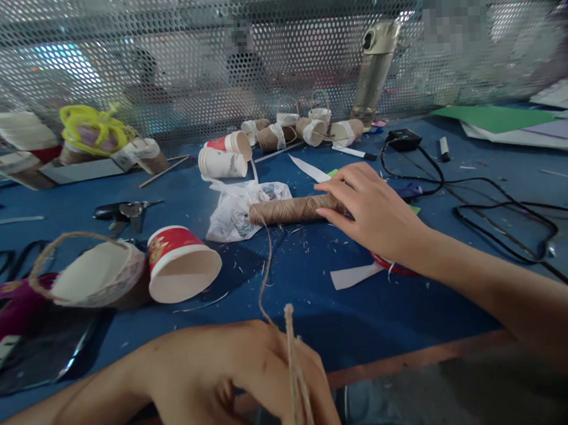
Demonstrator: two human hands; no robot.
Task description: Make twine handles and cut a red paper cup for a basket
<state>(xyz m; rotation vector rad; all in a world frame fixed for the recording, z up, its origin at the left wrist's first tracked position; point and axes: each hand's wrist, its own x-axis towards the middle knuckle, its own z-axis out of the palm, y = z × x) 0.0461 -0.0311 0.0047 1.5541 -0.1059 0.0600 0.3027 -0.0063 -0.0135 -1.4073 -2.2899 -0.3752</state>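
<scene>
Left: the paper-cup basket [94, 276] and red-patterned paper cup [184, 262] sit on the bench [307, 300], presumably parked outside the strand's path. Near centre: the left hand [259, 372] is curled, with twine [268, 258] gathered at its fingers; whether wound or pinched cannot be told. Centre to right: the twine spool [293, 210] lies sideways, its right end held between thumb and fingers of the right hand [374, 208], likely steadying it.

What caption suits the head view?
Twine runs from the spool at the right hand to the left hand, paper cups beyond.
</scene>
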